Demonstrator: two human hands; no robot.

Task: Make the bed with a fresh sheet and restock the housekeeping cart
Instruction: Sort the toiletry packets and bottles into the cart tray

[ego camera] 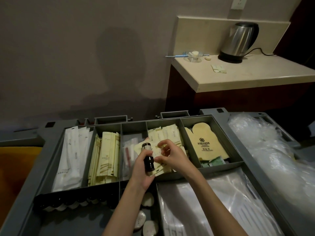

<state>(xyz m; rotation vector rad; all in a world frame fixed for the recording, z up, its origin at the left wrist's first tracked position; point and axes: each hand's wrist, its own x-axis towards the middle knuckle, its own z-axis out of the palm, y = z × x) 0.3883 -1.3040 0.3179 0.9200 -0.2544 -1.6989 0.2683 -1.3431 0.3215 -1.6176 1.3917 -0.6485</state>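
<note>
Both forearms reach up from 6 o'clock over the grey housekeeping cart tray (51,155): left hand (142,169) has its fingers wrapped round a small dark bottle (148,159) plus a few cream sachets (159,172), right hand (172,156) pinches a sachet above the middle compartment. Restocking looks under way, most compartments already filled; no bed or sheet in view, so that half can't be judged. Kettle (238,42) on the worktop (255,74) at 2 o'clock, plastic bags (265,150) at 3, nothing blocking the hands.

Grey cart tray (51,150) holds cream packets (105,155) with gold stripes, white sachets (71,155), a tan mitt (206,143) with dark logo, a black bottle (148,159)
</note>
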